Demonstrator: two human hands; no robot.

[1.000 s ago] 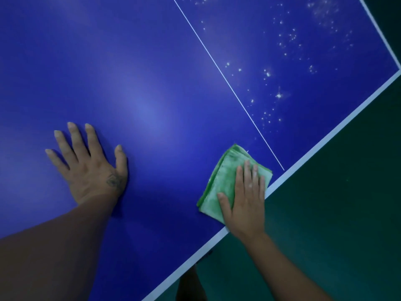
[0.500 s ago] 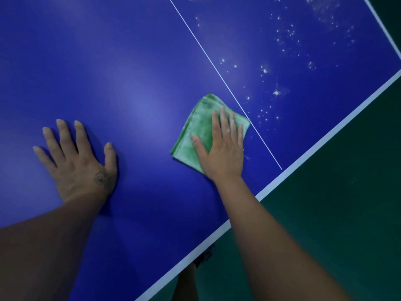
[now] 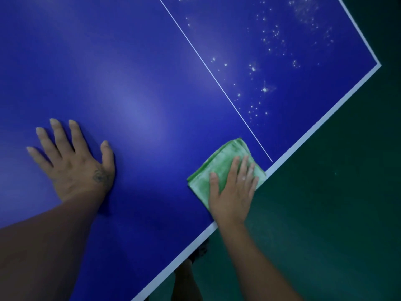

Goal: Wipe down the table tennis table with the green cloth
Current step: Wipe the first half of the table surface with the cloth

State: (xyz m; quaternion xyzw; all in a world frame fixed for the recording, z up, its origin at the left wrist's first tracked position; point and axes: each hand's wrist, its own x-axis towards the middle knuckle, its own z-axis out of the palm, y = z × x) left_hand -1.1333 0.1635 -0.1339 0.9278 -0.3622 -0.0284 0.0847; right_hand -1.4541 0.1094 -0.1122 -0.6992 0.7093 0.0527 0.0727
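Green cloth (image 3: 220, 165) sits at table (image 3: 152, 72) edge under flat right hand (image 3: 232, 196); left hand (image 3: 76, 168) splayed flat.

The left hand (image 3: 76, 168) lies flat, fingers (image 3: 58, 137) spread; the right hand (image 3: 232, 192) flat, fingers together.

The table (image 3: 130, 83) was smooth blue board with a soft sheen ahead of the left hand (image 3: 73, 168), flecked with white spots (image 3: 264, 90) beyond the right hand (image 3: 232, 194), under which lay a soft, fuzzy green cloth (image 3: 225, 153); the floor (image 3: 325, 192) beside it looked matt.
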